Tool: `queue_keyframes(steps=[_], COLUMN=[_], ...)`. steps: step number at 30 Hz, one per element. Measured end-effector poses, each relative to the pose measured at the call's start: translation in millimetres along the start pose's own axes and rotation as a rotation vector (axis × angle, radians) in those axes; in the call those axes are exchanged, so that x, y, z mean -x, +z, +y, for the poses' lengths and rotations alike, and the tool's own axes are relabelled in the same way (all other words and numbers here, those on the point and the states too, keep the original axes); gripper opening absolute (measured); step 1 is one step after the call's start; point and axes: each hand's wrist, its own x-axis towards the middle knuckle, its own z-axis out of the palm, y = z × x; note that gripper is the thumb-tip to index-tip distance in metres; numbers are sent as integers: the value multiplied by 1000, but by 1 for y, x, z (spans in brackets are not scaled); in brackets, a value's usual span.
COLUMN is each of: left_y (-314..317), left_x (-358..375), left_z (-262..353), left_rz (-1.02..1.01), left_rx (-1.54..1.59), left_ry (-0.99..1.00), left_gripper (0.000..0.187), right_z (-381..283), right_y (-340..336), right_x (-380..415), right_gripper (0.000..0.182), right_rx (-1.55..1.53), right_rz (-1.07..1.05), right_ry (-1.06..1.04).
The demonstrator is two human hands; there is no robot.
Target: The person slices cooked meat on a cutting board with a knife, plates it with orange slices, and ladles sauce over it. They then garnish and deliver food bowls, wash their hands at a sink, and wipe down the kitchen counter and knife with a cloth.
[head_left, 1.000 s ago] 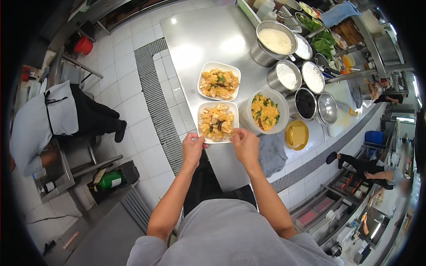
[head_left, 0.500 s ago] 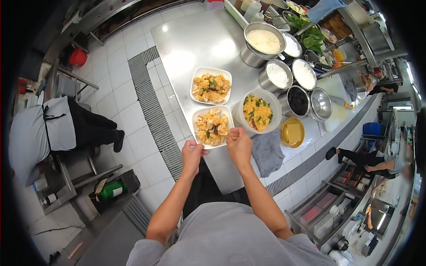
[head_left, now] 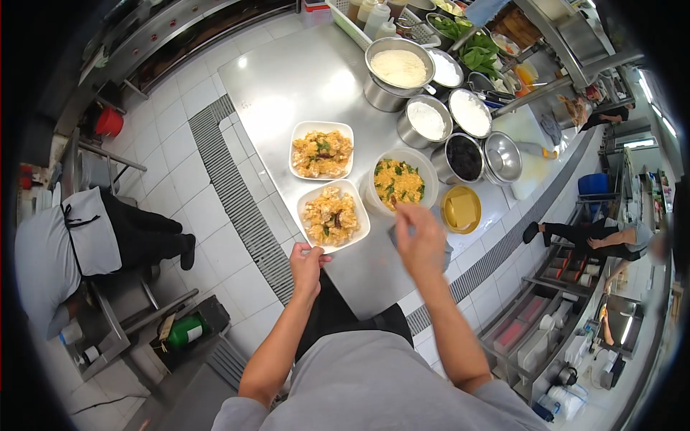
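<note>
Two white square dishes of orange-yellow food stand on the steel table. My left hand (head_left: 307,269) pinches the lower edge of the nearer dish (head_left: 314,244). The farther dish (head_left: 295,169) sits just beyond it. My right hand (head_left: 422,241), smeared by motion, is over the near side of a round clear tub (head_left: 430,172) of yellow food with green leaves. Its fingertips are too blurred to show whether they hold anything. A grey cloth (head_left: 447,251) lies partly hidden behind that hand.
Right of the tub are a yellow-rimmed bowl (head_left: 461,209), a pot of dark contents (head_left: 464,157) and several metal bowls of white powder. A person in an apron (head_left: 90,230) stands at the left; another person (head_left: 604,237) is at the far right.
My right hand has left the nearer dish and moved right, to the tub. My left hand stays at the dish's edge. The camera view has shifted and turned slightly.
</note>
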Motion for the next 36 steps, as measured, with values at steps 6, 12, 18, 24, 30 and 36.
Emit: queue_keyframes(steps=[6,12,18,24,30,36], left_y=[1,3,4,4,4,-2], left_x=[1,1,3,6,4,-6], left_z=[-11,-4,-2,2,-2,-10], left_rz=[35,43,33,34,51,46], left_rx=[43,31,20,15,-12,-51], left_ry=[23,-17,-27,-39,-30,79], left_gripper=[20,23,22,21,20,32], right_z=[79,42,7,32,31,30], right_y=[20,-11,7,88,75,34], right_x=[-86,-93,-1,32,36,55], right_gripper=[13,10,6,6,22,25], right_rx=[559,552,7,-24,-142,-384], right_rz=[-326,-237,-336,-120,-105,-165], right_ry=[-149,-201,-93,135,113,353])
